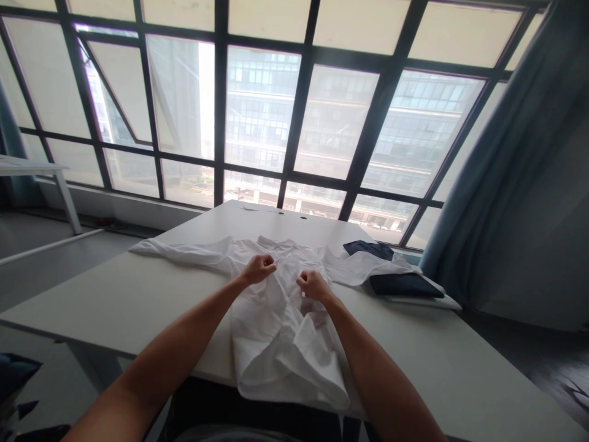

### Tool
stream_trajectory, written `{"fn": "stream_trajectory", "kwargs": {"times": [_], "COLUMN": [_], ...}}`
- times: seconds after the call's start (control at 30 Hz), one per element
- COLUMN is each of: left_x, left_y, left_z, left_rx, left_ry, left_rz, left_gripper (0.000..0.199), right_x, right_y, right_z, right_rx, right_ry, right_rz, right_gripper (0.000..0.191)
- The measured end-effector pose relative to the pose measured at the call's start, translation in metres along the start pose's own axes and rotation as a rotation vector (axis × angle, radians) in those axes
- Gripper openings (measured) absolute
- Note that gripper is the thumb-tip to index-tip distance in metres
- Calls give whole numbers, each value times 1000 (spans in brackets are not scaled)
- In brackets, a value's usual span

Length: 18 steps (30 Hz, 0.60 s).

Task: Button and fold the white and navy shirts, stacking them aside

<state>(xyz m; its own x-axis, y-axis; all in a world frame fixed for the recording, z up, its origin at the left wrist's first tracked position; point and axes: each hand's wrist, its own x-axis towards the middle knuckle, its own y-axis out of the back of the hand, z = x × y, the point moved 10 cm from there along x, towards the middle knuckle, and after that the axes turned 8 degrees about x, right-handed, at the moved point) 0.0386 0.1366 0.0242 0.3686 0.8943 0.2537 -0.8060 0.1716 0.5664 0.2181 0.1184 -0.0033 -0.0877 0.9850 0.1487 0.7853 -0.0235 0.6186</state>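
Observation:
A white long-sleeved shirt (271, 331) lies on the white table (184, 319), its sleeves spread to both sides and its hem hanging at the near edge. My left hand (260, 269) is closed on the shirt front, below the collar. Across the front opening, my right hand (313, 285) pinches the fabric on the other side. The front is bunched and creased between the two hands. The right sleeve end rests over dark folded cloth.
Dark folded clothes (405, 285) are stacked at the table's right side. A blue-grey curtain (510, 184) hangs on the right. Large windows (262, 110) stand behind the table. Another white table (32, 166) is at the far left.

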Motion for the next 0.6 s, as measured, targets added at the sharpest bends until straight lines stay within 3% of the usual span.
{"fn": "stream_trajectory", "kwargs": {"times": [0.07, 0.17, 0.23, 0.3, 0.33, 0.37, 0.43, 0.5, 0.53, 0.6], "left_x": [-7, -44, -72, -77, -71, -58, -26, -11, -9, -8], "left_y": [-3, -33, -47, -52, -52, -46, -20, 7, 12, 6], "left_z": [-13, -28, -23, -7, 0, 6, 8, 4, 1, -8], "left_rx": [21, 105, 145, 128, 121, 134, 260, 461, 549, 652], "left_ry": [87, 241, 256, 169, 115, 63, -17, -44, -49, -63], "left_rz": [-208, -752, -1044, -1106, -1051, -920, -500, -123, -25, 2], "left_gripper": [12, 17, 24, 35, 42, 49, 55, 49, 44, 46], "right_x": [-3, -9, -9, -9, -11, -13, -16, -18, -18, -21], "right_y": [7, 14, 20, 17, 12, 4, -12, -22, -24, -27], "right_z": [10, 23, 16, -3, -13, -21, -30, -33, -35, -36], "right_rx": [-197, -346, -332, -278, -245, -215, -204, -231, -234, -195], "right_ry": [-72, -156, -81, 102, 196, 267, 326, 318, 302, 251], "right_rz": [-61, -173, -128, -65, -59, -71, -125, -159, -171, -256], "right_gripper": [19, 6, 33, 56, 59, 58, 48, 37, 33, 29]}}
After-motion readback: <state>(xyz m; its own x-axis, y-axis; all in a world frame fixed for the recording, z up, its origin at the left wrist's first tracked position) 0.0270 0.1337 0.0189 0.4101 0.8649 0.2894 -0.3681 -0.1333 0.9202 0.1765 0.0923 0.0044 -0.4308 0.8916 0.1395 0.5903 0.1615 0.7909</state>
